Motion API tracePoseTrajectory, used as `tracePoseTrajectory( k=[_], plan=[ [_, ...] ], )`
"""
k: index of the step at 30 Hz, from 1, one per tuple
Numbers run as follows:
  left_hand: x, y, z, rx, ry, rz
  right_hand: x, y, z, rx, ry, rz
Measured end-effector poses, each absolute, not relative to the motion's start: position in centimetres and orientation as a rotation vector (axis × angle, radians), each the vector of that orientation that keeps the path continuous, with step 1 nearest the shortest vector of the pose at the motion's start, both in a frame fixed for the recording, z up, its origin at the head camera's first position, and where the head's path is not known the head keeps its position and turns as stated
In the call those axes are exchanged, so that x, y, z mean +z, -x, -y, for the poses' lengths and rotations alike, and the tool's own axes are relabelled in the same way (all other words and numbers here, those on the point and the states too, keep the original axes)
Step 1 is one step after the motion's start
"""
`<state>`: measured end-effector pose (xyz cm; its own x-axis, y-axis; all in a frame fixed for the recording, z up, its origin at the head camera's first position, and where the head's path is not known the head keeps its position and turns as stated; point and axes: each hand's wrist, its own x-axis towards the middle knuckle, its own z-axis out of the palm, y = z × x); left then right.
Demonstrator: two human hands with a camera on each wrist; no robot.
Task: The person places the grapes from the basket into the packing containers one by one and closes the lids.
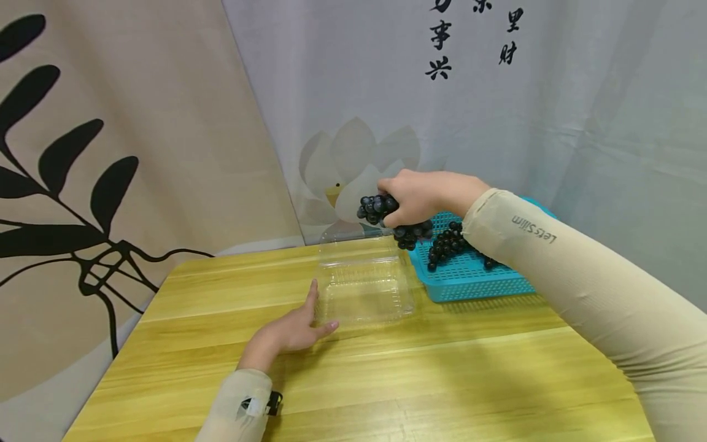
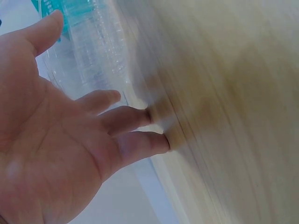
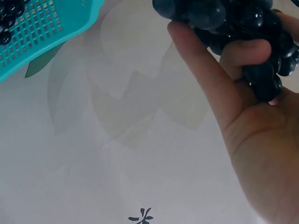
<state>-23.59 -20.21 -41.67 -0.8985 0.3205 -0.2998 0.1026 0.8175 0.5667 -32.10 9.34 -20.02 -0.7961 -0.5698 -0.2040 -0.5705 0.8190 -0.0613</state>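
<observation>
My right hand [image 1: 414, 195] grips a bunch of dark grapes [image 1: 374, 209] in the air, above the back right corner of a clear plastic clamshell box [image 1: 361, 298]. In the right wrist view, fingers curl round the grapes [image 3: 261, 77]. The box stands on the table with its lid [image 1: 356, 250] folded back toward the curtain. Beside the box's left side is my left hand [image 1: 295, 328], its thumb and fingers spread. The left wrist view shows its palm [image 2: 51, 140] with fingertips at the wooden tabletop and nothing held.
A turquoise perforated basket [image 1: 469, 288] stands right of the box, with more dark grapes [image 1: 448, 244] in it, partly hidden by my right forearm. Behind the wooden table [image 1: 221, 319] hangs a printed curtain [image 1: 221, 123].
</observation>
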Motion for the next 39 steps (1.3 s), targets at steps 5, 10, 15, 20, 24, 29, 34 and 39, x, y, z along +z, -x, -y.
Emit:
tracePoseTrajectory(
  k=[5, 10, 15, 20, 24, 29, 34, 39],
  plan=[
    [-41.6, 23.4, 20.2, 0.784, -0.328, -2.628, -20.6, 31.9, -8.7, -0.04, 0.914, -2.771],
    [-41.6, 23.4, 20.2, 0.79, -0.328, -2.631, -21.5, 31.9, -8.1, -0.054, 0.937, -2.755],
    [-41.7, 23.5, 20.1, 0.778, -0.322, -2.631, -22.4, 32.0, -7.7, -0.083, 0.969, -2.74],
    [-41.8, 23.7, 20.1, 0.763, -0.316, -2.635, -23.2, 32.0, -7.1, -0.117, 0.962, -2.72],
    [-41.9, 23.8, 20.1, 0.76, -0.314, -2.638, -23.9, 32.1, -6.5, -0.09, 0.966, -2.709],
    [-41.9, 23.8, 20.1, 0.763, -0.315, -2.633, -24.6, 32.0, -5.9, -0.06, 0.977, -2.7],
    [-41.9, 23.8, 20.2, 0.763, -0.321, -2.635, -25.3, 32.1, -5.3, -0.064, 1.013, -2.693],
    [-41.9, 23.7, 20.1, 0.766, -0.305, -2.637, -26.4, 32.3, -4.7, -0.031, 1.056, -2.681]
  ],
)
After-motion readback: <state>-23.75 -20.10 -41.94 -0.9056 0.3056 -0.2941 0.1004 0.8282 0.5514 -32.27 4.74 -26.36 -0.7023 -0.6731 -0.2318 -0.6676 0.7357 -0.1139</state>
